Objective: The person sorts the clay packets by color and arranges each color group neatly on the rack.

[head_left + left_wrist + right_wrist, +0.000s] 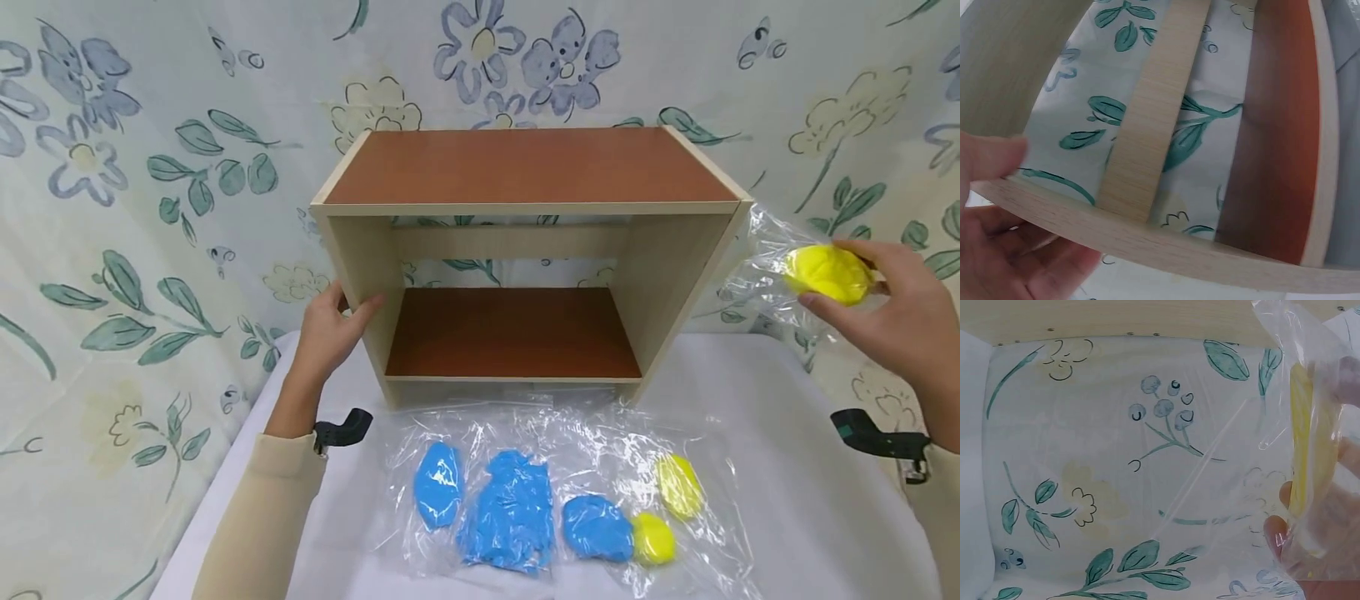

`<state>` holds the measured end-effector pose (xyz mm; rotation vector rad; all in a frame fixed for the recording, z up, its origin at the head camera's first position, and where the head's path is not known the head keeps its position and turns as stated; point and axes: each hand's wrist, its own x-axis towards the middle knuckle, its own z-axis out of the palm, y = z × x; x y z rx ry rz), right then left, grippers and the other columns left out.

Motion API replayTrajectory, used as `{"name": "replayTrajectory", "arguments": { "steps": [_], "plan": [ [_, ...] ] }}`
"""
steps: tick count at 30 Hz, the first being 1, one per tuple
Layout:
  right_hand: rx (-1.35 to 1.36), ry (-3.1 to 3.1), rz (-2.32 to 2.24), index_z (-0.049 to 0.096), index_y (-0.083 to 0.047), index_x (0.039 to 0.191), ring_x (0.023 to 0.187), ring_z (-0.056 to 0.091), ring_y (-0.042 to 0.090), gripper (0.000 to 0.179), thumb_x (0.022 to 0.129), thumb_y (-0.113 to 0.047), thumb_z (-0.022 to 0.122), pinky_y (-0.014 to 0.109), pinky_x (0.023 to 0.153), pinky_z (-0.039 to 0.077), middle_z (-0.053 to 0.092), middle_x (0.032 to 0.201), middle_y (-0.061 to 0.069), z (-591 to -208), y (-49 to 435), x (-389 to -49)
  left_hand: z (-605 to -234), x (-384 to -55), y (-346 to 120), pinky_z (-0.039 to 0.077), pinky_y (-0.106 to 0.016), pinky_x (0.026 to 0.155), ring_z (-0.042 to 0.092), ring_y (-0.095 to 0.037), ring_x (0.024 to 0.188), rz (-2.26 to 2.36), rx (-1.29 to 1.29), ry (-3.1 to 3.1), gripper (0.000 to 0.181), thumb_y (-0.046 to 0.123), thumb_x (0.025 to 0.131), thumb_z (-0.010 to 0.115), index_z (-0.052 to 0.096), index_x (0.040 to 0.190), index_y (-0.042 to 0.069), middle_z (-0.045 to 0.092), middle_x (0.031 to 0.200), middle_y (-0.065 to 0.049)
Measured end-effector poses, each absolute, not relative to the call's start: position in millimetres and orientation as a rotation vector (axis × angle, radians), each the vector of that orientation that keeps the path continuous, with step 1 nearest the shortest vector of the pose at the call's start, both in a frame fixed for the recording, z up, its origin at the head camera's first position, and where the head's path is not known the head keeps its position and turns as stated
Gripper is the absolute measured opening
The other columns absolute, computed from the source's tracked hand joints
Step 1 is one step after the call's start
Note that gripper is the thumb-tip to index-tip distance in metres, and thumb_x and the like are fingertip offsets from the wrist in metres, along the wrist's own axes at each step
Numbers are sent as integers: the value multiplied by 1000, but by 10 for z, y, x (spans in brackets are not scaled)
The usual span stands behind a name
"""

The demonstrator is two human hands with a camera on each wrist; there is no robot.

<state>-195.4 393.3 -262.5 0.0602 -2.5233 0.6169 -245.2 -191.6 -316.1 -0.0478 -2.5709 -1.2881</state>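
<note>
A small two-board shelf unit, pale wood with reddish-brown boards, stands on the white table. My left hand grips its left side panel, thumb on the inner face and fingers outside, as the left wrist view shows. Off to the right of the unit, my right hand holds a clear plastic bag with a yellow lump in it, between thumb and fingers. That bag's loose end reaches close to the unit's right panel. In the right wrist view the yellow lump appears edge-on inside its bag.
In front of the unit lie clear bags holding several blue lumps and two yellow lumps. Behind the white table hangs a floral cloth. A crossbar spans the unit's back.
</note>
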Motion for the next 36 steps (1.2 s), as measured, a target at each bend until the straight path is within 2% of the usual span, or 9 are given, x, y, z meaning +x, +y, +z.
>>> {"name": "replayTrajectory", "arguments": {
  "steps": [3, 5, 7, 11, 15, 18, 23, 32, 36],
  "plan": [
    [-16, -2589, 590, 24, -5, 156, 129, 31, 51, 73, 94, -10, 63, 53, 122, 26, 27, 155, 31, -2490, 3927, -1987, -3127, -2434, -1915, 47, -58, 104, 52, -37, 134, -1303, -8, -2599, 64, 37, 95, 61, 39, 151, 16, 51, 148, -15],
    [-33, -2598, 581, 23, -5, 156, 132, 30, 52, 72, 95, -12, 61, 64, 117, 25, 26, 157, 31, -2409, 3934, -2021, -3115, -2432, -1908, 48, -58, 103, 52, -37, 132, -1316, 9, -2587, 61, 33, 94, 61, 41, 149, 15, 52, 146, -15],
    [-68, -2581, 566, 24, -7, 157, 136, 30, 51, 71, 96, -14, 60, 61, 119, 25, 26, 159, 27, -2334, 3945, -2048, -3120, -2437, -1902, 49, -57, 102, 54, -36, 130, -1318, 16, -2568, 58, 30, 94, 60, 43, 148, 14, 53, 145, -15],
    [-101, -2519, 560, 26, -13, 157, 140, 34, 44, 67, 98, -19, 58, 37, 123, 26, 30, 161, 18, -2160, 3954, -2074, -3149, -2453, -1887, 52, -56, 99, 57, -37, 125, -1276, -4, -2535, 54, 28, 95, 58, 46, 145, 11, 56, 141, -17],
    [-68, -2428, 584, 31, -26, 155, 120, 45, 0, 62, 99, -18, 57, 6, 108, 29, 36, 161, 6, -1936, 3939, -2091, -3177, -2458, -1875, 52, -56, 98, 57, -37, 124, -1260, -17, -2522, 53, 28, 96, 56, 46, 144, 10, 56, 141, -17],
    [-29, -2375, 620, 33, -33, 153, 99, 28, -19, 60, 100, -17, 55, -1, 90, 29, 38, 159, -4, -1768, 3905, -2134, -3188, -2458, -1878, 52, -56, 98, 57, -37, 125, -1270, -5, -2517, 53, 29, 96, 56, 46, 144, 11, 56, 142, -16],
    [37, -2344, 632, 36, -35, 151, 99, 31, -20, 58, 99, -19, 57, 1, 87, 29, 42, 155, -11, -1545, 3757, -2164, -3203, -2471, -1878, 51, -56, 99, 56, -37, 127, -1290, -3, -2508, 53, 28, 96, 57, 46, 144, 11, 55, 143, -16],
    [67, -2407, 721, 34, -30, 153, 118, 39, -9, 64, 96, -25, 62, 15, 115, 30, 35, 160, -5, -1317, 3255, -2152, -3225, -2472, -1878, 53, -55, 96, 58, -37, 125, -1272, -7, -2488, 52, 31, 96, 56, 47, 143, 11, 57, 141, -17],
    [177, -2514, 702, 34, -29, 154, 109, 32, -8, 67, 94, -24, 65, 7, 106, 34, 33, 161, 2, -1278, 3080, -2211, -3226, -2462, -1895, 52, -56, 98, 56, -36, 128, -1301, 1, -2498, 56, 34, 96, 57, 44, 147, 15, 54, 144, -15]
  ]
}}
